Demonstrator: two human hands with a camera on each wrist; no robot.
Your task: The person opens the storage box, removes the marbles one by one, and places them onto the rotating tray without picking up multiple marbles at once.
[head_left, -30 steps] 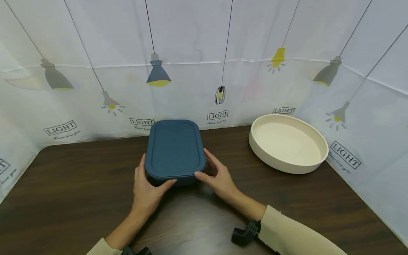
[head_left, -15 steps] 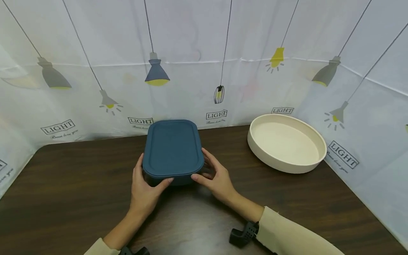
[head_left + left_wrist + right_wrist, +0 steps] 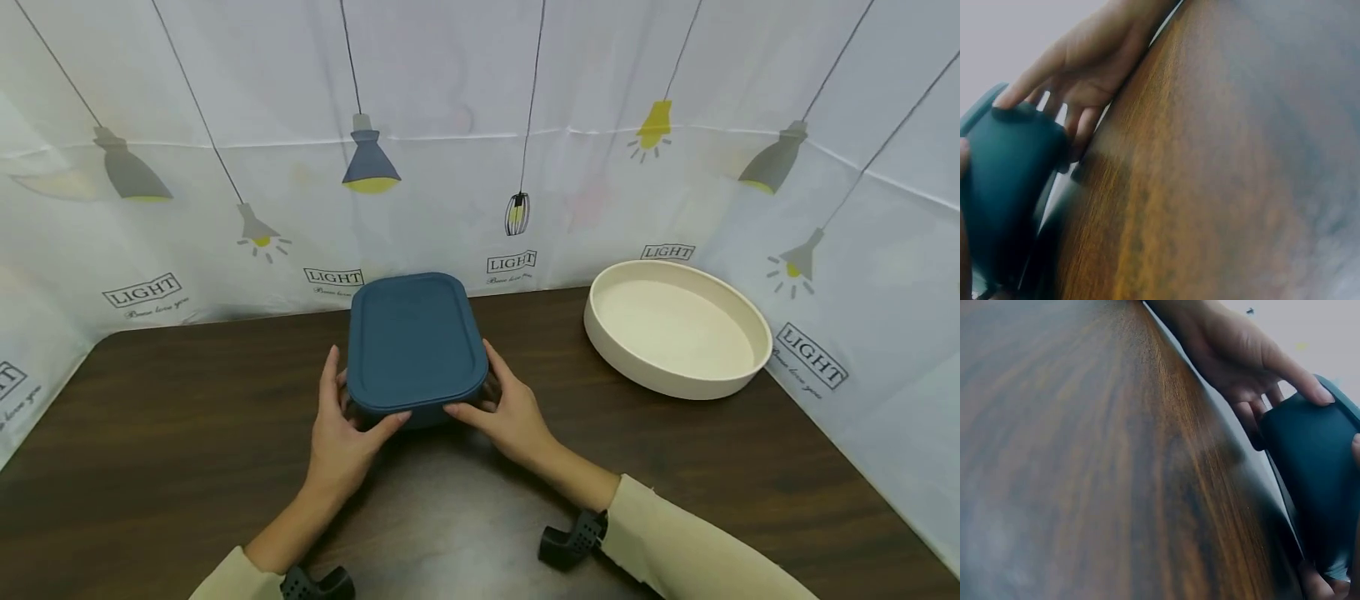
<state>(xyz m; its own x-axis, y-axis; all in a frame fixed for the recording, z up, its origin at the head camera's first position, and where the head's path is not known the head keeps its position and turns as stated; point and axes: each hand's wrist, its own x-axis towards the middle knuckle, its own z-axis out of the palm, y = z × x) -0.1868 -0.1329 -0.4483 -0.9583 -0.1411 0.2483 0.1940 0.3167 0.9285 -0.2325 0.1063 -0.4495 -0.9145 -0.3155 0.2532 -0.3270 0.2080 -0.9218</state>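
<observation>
One blue lidded box [image 3: 417,346] is held toward the back of the dark wooden surface [image 3: 187,433], between the left grip [image 3: 342,443] and the right grip [image 3: 513,419], both bare hands. Each grip is clamped on the box: thumbs [image 3: 388,427] are laid on the near wall just below the lid [image 3: 412,321], fingers are curled round the sides, partly hidden. Light gaps are seen beneath the box in the wrist views, so it is apparently held slightly off the surface. Step in hand is judged a two-handed carry or placement. Even support from both sides is called for next, with fingers freed from underneath if it is set down. Round cream tray [image 3: 675,329] is placed to the right, well apart. Room behind the box is limited by the lamp-print curtain [image 3: 450,67].
</observation>
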